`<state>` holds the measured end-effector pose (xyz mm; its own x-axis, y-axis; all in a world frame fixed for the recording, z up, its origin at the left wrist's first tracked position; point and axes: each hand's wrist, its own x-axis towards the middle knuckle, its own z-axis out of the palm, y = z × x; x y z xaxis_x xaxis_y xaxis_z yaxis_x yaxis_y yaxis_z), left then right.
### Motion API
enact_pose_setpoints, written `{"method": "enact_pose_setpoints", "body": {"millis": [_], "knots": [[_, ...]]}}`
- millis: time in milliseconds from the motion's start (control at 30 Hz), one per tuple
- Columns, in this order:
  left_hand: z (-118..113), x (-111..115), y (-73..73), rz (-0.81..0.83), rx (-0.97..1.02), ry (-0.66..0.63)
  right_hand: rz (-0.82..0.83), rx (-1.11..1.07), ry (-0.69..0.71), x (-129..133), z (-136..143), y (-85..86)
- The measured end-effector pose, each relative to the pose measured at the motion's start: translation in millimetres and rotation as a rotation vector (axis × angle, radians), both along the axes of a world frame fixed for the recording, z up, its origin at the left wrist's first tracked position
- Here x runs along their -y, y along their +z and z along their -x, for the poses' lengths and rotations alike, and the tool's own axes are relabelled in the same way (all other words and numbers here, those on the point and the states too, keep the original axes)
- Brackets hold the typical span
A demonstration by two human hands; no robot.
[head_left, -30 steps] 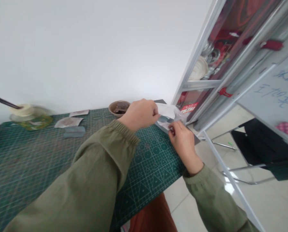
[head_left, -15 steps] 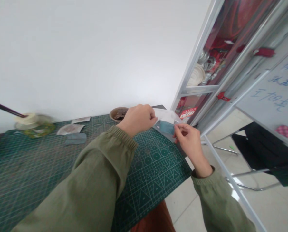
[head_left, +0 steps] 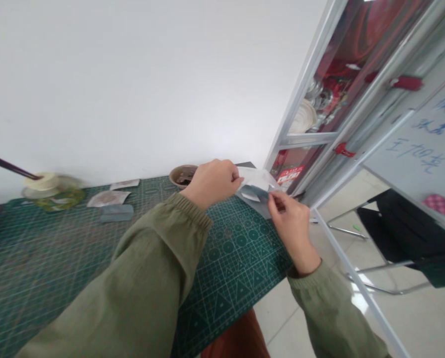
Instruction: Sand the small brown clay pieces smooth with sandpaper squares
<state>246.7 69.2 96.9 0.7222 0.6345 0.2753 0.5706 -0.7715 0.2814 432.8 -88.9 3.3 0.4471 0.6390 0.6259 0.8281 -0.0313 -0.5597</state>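
A clear plastic bag [head_left: 258, 176] lies at the back right corner of the green cutting mat [head_left: 241, 258]. My left hand [head_left: 217, 184] is closed on the bag's left edge, its fingertips pinched together. Between the thumb and fingers of my right hand [head_left: 291, 219] is the right end of a grey-blue piece [head_left: 255, 192], which lies over the bag's opening or partly inside it; which of the two I cannot tell. A small white patch shows beside the piece.
Behind my left hand stands a brown bowl [head_left: 180, 175] with dark bits. Grey strips [head_left: 117, 213], a brownish piece [head_left: 108, 198] and a tape roll [head_left: 45, 183] lie left. A glass cabinet [head_left: 310, 136] borders the mat's right side.
My right hand has shifted slightly left and down, and the grey-blue piece has tilted so that it looks narrower. My left hand has stayed in place on the bag.
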Motion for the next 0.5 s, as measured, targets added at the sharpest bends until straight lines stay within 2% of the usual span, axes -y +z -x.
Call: {"method": "enact_pose_setpoints", "body": {"millis": [233,500], "knots": [[0.4,-0.3,0.5,0.003,0.002,0.000,-0.036,-0.047,0.110,2.0,2.7,1.7],[0.0,-3.2,-2.9,-0.006,0.013,0.008,-0.088,-0.342,0.252,5.8,-8.0,-5.6]]}}
